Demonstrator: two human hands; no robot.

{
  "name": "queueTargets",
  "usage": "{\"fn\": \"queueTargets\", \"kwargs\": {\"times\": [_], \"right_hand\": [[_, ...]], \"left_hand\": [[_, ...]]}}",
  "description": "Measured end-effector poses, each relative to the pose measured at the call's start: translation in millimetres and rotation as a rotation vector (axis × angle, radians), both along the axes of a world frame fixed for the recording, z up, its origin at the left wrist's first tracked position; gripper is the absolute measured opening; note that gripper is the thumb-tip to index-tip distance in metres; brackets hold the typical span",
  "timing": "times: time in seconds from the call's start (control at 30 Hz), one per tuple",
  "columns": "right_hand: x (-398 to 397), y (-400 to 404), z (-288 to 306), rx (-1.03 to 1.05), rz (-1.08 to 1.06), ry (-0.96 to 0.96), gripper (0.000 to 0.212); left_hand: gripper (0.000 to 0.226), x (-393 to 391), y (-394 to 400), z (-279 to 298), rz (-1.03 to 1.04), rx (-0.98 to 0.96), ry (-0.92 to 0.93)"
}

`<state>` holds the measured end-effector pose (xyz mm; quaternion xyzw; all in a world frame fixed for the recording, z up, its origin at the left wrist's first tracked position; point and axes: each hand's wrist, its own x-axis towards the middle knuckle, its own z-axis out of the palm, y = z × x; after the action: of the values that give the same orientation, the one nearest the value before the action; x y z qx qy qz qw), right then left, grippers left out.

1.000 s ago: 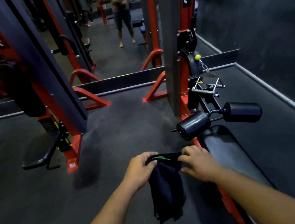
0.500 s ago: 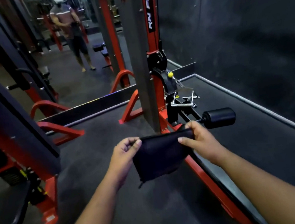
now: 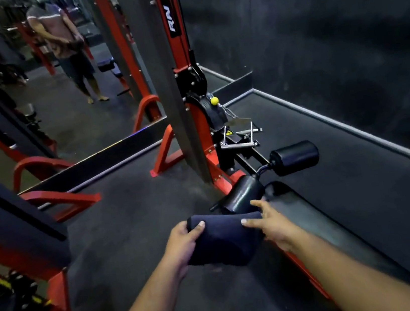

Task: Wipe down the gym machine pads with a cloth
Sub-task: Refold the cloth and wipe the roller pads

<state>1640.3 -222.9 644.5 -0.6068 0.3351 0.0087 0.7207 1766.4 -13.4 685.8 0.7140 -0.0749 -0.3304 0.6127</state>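
— Holding the cloth (image 3: 224, 241) between both hands, folded into a dark wad. Where do the pads lie from there?

— Straight ahead and a touch to the right. The near roller pad (image 3: 243, 194) sits just beyond the cloth's far edge, its long axis running from lower left to upper right. The far roller pad (image 3: 294, 157) is past it on the other side of the bar, farther right. The seat pad (image 3: 310, 222) stretches back under the right forearm.

— And the grip on each side?

— The left hand (image 3: 185, 245) wraps the cloth's left end, thumb on top, fingers curled beneath. The right hand (image 3: 269, 221) pinches the right end with its thumb, while its forefinger sticks out straight toward the near roller.

— So which hand is closer?

— The right, I'd judge; its fingertip seems almost at the roller's end, though touching or just short I cannot tell. A short push forward should lay the cloth across that roller.
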Motion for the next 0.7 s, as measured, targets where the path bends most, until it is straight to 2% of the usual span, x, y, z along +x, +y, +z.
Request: {"fn": "queueTargets", "kwargs": {"times": [0.07, 0.13, 0.2, 0.23, 0.3, 0.37, 0.43, 0.47, 0.53, 0.57, 0.63, 0.7], "right_hand": [[-1.4, 1.7, -10.6, 0.0, -0.08, -0.065, 0.075], [-7.0, -4.1, -19.6, -0.117, -0.038, -0.041, 0.077], [-14.8, -10.6, -26.0, -0.336, 0.147, 0.035, 0.081], [-15.4, -15.1, -31.6, -0.458, 0.228, 0.089, 0.081], [-13.3, -23.2, -39.9, -0.634, 0.311, 0.158, 0.072], [-10.3, -28.9, -44.8, -0.76, 0.322, 0.174, 0.054], [-10.3, -36.5, -51.1, -0.893, 0.276, 0.183, 0.039], [-9.3, -42.0, -54.6, -0.939, 0.223, 0.192, 0.035], [-5.9, -51.8, -65.5, -0.93, 0.09, 0.169, 0.034], [-3.6, -53.2, -68.5, -0.87, 0.0, 0.139, 0.032], [7.8, -55.6, -71.9, -0.753, -0.196, 0.125, 0.024], [24.8, -62.2, -84.1, -0.66, -0.389, 0.194, 0.024]], "left_hand": [[0.036, 7.4, -5.2, -12.8, 0.038, 0.022, 0.076], [0.076, 15.7, -12.3, -24.3, 0.019, 0.031, 0.103], [0.097, 26.7, -20.3, -36.9, -0.175, 0.122, -0.014], [0.098, 33.3, -24.2, -41.2, -0.308, 0.237, -0.161], [0.088, 47.2, -38.0, -46.1, -0.549, 0.514, -0.547], [0.061, 56.8, -52.9, -49.7, -0.696, 0.688, -0.855], [0.037, 63.7, -66.0, -52.0, -0.714, 0.793, -1.086], [0.033, 72.1, -72.7, -56.7, -0.697, 0.8, -1.14], [0.036, 90.5, -85.3, -66.7, -0.696, 0.71, -1.162], [0.037, 98.7, -91.6, -72.4, -0.71, 0.643, -1.111], [0.026, 110.8, -107.3, -77.8, -0.763, 0.542, -0.84], [0.011, 124.3, -125.5, -90.0, -0.75, 0.447, -0.63]]}}
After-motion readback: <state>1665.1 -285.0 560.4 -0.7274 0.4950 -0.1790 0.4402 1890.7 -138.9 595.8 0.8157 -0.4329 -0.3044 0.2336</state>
